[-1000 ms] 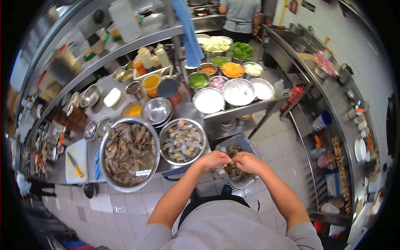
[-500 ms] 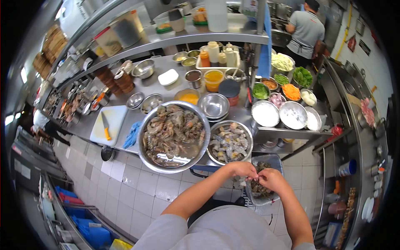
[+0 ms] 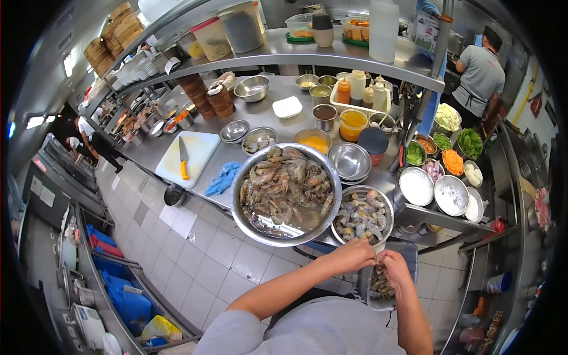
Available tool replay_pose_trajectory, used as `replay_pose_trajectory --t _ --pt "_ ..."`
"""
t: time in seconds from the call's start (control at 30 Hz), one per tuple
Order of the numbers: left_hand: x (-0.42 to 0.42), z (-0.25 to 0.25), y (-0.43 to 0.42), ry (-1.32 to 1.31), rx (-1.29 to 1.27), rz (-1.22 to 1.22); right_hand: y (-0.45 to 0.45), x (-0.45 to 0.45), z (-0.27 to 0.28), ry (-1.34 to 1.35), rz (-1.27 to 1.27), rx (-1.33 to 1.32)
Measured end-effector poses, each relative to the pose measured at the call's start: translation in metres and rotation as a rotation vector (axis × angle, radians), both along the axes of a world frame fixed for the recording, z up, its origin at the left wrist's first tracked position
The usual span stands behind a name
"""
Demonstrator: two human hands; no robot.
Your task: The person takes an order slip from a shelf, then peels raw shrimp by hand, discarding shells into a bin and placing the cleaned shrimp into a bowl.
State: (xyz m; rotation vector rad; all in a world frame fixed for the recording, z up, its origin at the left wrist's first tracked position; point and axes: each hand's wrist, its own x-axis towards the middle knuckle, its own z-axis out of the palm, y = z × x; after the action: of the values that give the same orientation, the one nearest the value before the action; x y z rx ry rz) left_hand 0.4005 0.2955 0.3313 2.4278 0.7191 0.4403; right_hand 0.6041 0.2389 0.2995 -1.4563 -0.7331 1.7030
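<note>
Above the bin's edge, my left hand (image 3: 355,255) and my right hand (image 3: 395,269) meet with fingers pinched together on a shrimp, mostly hidden between the fingertips. Below them is a grey plastic bin (image 3: 411,260) with shrimp heads and shells (image 3: 380,285) in it. Just beyond my left hand, peeled grey shrimp (image 3: 362,214) fill a steel bowl (image 3: 390,220). To its left stands a larger steel bowl (image 3: 277,240) of whole unpeeled shrimp (image 3: 287,183) in cloudy water.
Left on the counter lie a white cutting board (image 3: 201,149) with a yellow-handled knife (image 3: 183,160) and a blue cloth (image 3: 223,178). Bowls of white powder (image 3: 416,185) and cut vegetables (image 3: 452,161) stand right. A metal shelf (image 3: 284,54) spans above. A co-worker (image 3: 480,77) stands at back right.
The view has swung left, so the counter appears further right. My hands stay together over the bin's edge, now closer to the bowl of peeled shrimp.
</note>
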Motion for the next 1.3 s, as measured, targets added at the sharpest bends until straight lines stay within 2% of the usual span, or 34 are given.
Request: replay_pose_trajectory --t 0.03,0.07,0.13,0.17,0.2,0.23,0.27,0.3,0.33,0.4,0.47,0.53,0.57,0.63,0.67,0.73,0.87,0.9,0.97,1.0,1.07,1.1,1.17,1.2,1.27,1.3 --pt "-0.010 0.002 0.001 -0.075 0.012 -0.009 -0.001 0.007 -0.011 0.170 0.006 0.029" --pt "-0.021 0.003 0.002 -0.152 0.025 -0.018 -0.003 0.011 -0.020 0.171 0.006 0.026" --pt "-0.052 0.025 0.010 -0.218 -0.061 0.081 -0.009 0.020 -0.033 0.245 -0.154 0.067" --pt "-0.072 0.025 0.015 -0.304 -0.125 0.203 -0.012 0.025 -0.038 0.245 -0.157 0.067" --pt "-0.091 0.039 0.018 -0.333 -0.186 0.391 -0.016 0.031 -0.042 0.083 -0.196 0.065" --pt "-0.108 0.053 0.023 -0.453 -0.397 0.616 -0.021 0.039 -0.049 -0.080 -0.233 0.061" --pt "-0.132 0.046 0.040 -0.562 -0.330 0.696 -0.026 0.049 -0.058 -0.078 -0.236 0.062" --pt "-0.151 0.065 0.052 -0.666 -0.434 0.817 -0.032 0.061 -0.074 -0.122 -0.269 0.050" --pt "-0.172 0.070 0.069 -0.734 -0.383 0.914 -0.038 0.074 -0.089 -0.166 -0.301 0.037" --pt "-0.220 0.080 0.114 -0.689 -0.298 0.978 -0.046 0.094 -0.109 -0.127 -0.324 0.005" --pt "-0.247 0.090 0.161 -0.978 -0.324 0.993 -0.051 0.107 -0.124 -0.161 -0.428 -0.023" --pt "-0.276 0.087 0.208 -1.103 -0.291 0.967 -0.052 0.132 -0.152 -0.182 -0.438 0.002" --pt "-0.290 0.075 0.222 -1.101 -0.292 0.965 -0.052 0.145 -0.168 -0.203 -0.442 0.026" --pt "-0.312 0.054 0.243 -0.785 -0.177 1.183 -0.054 0.169 -0.205 -0.276 -0.475 0.003" --pt "-0.319 0.044 0.245 -0.782 -0.175 1.176 -0.055 0.180 -0.220 -0.350 -0.509 -0.019" --pt "-0.320 0.024 0.226 -0.095 0.003 1.177 -0.062 0.186 -0.224 -0.431 -0.505 -0.058" --pt "-0.284 0.015 0.155 0.265 0.003 1.008 -0.073 0.186 -0.210 -0.644 -0.495 -0.138" --pt "-0.280 0.002 0.146 0.264 0.003 1.013 -0.072 0.185 -0.207 -0.645 -0.491 -0.135" --pt "-0.276 -0.022 0.137 0.224 0.339 1.021 -0.075 0.189 -0.213 -0.911 -0.367 -0.122" --pt "-0.273 -0.022 0.134 0.223 0.339 1.024 -0.080 0.202 -0.239 -0.912 -0.365 -0.120" --pt "-0.267 -0.017 0.127 0.263 0.324 1.041 -0.087 0.237 -0.300 -1.127 -0.059 -0.005" --pt "-0.267 -0.014 0.125 0.261 0.324 1.044 -0.085 0.235 -0.297 -1.129 -0.058 -0.002" --pt "-0.268 -0.001 0.122 0.195 0.344 1.006 -0.076 0.216 -0.280 -0.913 -0.064 0.085" --pt "-0.266 0.011 0.120 0.193 0.345 1.002 -0.071 0.205 -0.266 -0.913 -0.069 0.084" --pt "-0.258 0.041 0.110 -0.159 -0.082 1.087 -0.060 0.176 -0.217 -0.599 -0.303 0.202" --pt "-0.251 0.051 0.103 -0.386 -0.281 1.065 -0.052 0.161 -0.188 -0.600 -0.310 0.197"
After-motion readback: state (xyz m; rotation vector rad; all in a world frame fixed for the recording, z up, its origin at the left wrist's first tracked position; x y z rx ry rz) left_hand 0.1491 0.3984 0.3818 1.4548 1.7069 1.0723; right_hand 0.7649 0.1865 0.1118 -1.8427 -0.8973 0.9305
